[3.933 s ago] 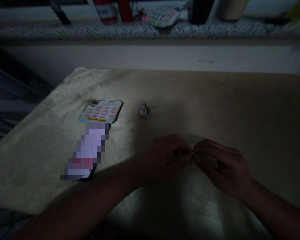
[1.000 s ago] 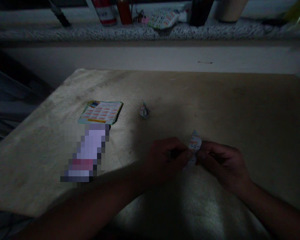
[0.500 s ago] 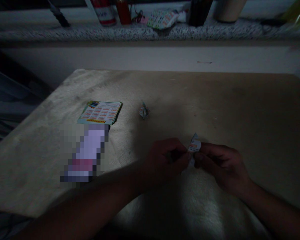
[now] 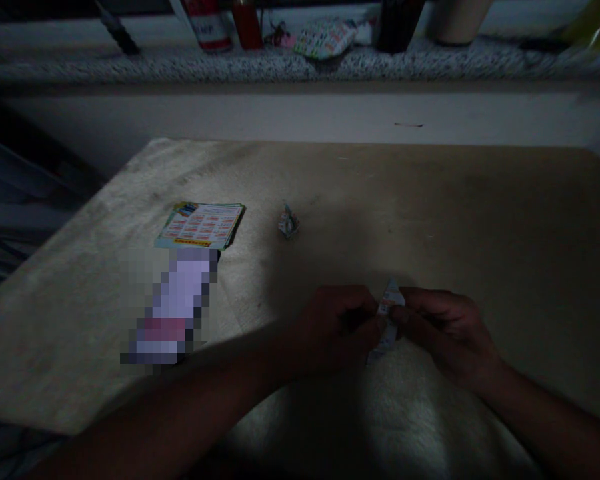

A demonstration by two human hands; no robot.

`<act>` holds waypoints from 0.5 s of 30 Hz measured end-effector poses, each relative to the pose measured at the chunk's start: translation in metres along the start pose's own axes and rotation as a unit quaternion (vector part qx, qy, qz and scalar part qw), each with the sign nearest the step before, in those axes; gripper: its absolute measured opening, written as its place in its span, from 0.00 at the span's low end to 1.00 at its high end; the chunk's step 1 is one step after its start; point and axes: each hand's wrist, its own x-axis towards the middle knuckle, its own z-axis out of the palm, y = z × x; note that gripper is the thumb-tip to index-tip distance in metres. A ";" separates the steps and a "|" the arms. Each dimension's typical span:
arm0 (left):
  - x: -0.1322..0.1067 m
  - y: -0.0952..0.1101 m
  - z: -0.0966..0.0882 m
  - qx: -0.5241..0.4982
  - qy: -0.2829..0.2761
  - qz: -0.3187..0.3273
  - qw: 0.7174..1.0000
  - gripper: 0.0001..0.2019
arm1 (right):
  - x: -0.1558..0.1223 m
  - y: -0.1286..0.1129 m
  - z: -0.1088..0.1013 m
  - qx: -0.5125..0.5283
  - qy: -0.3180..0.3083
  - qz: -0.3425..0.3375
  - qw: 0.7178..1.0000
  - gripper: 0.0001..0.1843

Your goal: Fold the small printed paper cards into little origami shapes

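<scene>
Dim — soft-edged shadows across the tabletop (image 4: pixel 480 207)

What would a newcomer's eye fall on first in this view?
Probably the bright, pixelated phone on the table's left side, just nearer than a stack of printed cards. Next, right of centre, the left hand and right hand pinching a folded paper. Farther back lies a small crumpled-looking piece.

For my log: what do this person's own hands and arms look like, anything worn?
The left hand and right hand are ungloved. The left forearm and right forearm show no sleeve, watch or bracelet. It's too dark to rule out rings.
</scene>
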 end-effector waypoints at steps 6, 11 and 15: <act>-0.001 0.001 -0.004 -0.051 -0.044 -0.003 0.998 0.13 | 0.001 0.000 0.000 0.050 -0.020 0.008 0.999 0.12; 0.000 0.002 -0.004 -0.072 -0.069 -0.019 0.995 0.17 | 0.002 -0.002 -0.002 0.069 -0.015 0.018 0.997 0.15; -0.001 0.005 -0.005 -0.056 -0.108 -0.025 0.992 0.18 | 0.002 -0.003 -0.004 0.073 -0.029 0.031 0.996 0.15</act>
